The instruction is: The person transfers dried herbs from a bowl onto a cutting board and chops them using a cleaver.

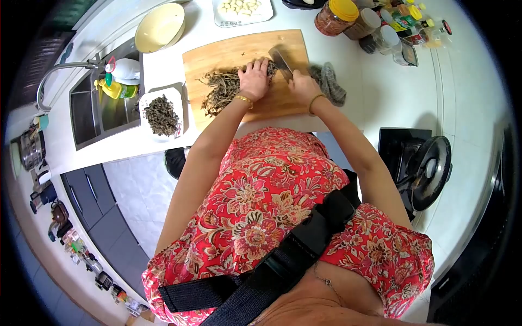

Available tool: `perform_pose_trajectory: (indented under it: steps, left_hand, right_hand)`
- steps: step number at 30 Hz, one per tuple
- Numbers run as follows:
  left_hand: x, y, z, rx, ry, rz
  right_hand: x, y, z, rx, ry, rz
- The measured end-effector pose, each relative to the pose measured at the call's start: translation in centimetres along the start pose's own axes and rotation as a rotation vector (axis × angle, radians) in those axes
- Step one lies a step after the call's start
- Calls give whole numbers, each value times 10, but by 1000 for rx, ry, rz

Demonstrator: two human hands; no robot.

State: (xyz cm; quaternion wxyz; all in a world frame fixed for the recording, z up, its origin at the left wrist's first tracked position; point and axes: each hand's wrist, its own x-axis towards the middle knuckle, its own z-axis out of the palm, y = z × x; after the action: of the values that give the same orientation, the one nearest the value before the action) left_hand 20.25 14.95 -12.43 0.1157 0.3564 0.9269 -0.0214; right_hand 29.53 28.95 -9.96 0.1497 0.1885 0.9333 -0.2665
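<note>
A wooden cutting board (201,60) lies on the white counter. A heap of dark, stringy dried vegetable (222,89) covers its middle and left part. My left hand (254,80) presses down on the right end of the heap, its fingers bent over the strands. In my right hand (303,87) is the handle of a knife (281,64), with the fingers wrapped round it. The blade stands just right of my left fingertips, at the heap's right end. Left of the board, a white dish (178,103) holds chopped dark pieces (161,115).
A grey cloth (330,84) lies right of the board. Behind are a yellowish bowl (160,27) and a tray (243,23) of pale pieces. Jars (336,17) stand back right. The sink (87,111) with bottles is left, a pan (432,174) on the stove right.
</note>
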Motion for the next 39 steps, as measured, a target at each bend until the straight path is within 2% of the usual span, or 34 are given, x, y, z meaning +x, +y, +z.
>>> perform_pose_trajectory:
  steps: [9, 11, 17, 21, 23, 29, 31, 34, 37, 39]
  left_hand:
    - [0, 3, 4, -2, 48, -42]
    - [0, 3, 6, 24, 44, -40]
    - [0, 4, 6, 60, 28, -33]
    - [-1, 4, 7, 111, 20, -14]
    - [-1, 2, 10, 119, 20, -10]
    - [-5, 1, 17, 70, 226, 28]
    - [-3, 2, 12, 72, 228, 31]
    - [-1, 3, 12, 107, 61, -34]
    - [-2, 3, 17, 87, 147, -21]
    - [3, 1, 16, 52, 90, -28]
  right_hand:
    - [-1, -16, -16, 70, 142, -113]
    - [-2, -26, -25, -2, -29, -33]
    - [10, -26, -20, -19, -46, -128]
    - [15, -36, -26, -58, -96, -116]
    - [13, -44, -32, -57, -189, -59]
    - [7, -37, -3, 12, -90, -17]
    - [8, -32, -9, 7, -70, -16]
    - [10, -27, -16, 7, -52, -18]
    - [7, -27, -19, 1, -62, -19]
    - [9, -27, -20, -11, -64, -31]
